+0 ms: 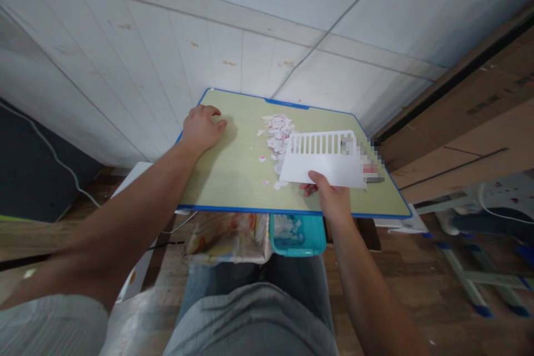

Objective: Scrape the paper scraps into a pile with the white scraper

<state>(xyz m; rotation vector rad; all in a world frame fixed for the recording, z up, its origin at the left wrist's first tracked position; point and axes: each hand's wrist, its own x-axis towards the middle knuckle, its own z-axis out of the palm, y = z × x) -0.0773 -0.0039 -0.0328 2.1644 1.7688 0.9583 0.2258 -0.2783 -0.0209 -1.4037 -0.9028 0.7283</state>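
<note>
My right hand [329,194] grips a flat white plastic panel [321,167] by its near edge, thumb on top. A row of slots runs along the panel's far side. It is held over the right half of a yellow-green tabletop [233,178] with a blue rim. Left of the panel, partly covered by it, lies a pile of torn paper scraps [278,134], white with some pink. At the table's left side, my left hand [204,127] is by the surface with nothing in it, its fingers bent and the thumb apart.
Below the table's front edge are a turquoise plastic bin [308,236] with scraps inside and a patterned cloth or bag [229,233]. A white wall [167,50] with a cable [329,28] rises behind. Cardboard boxes [467,122] stand at the right.
</note>
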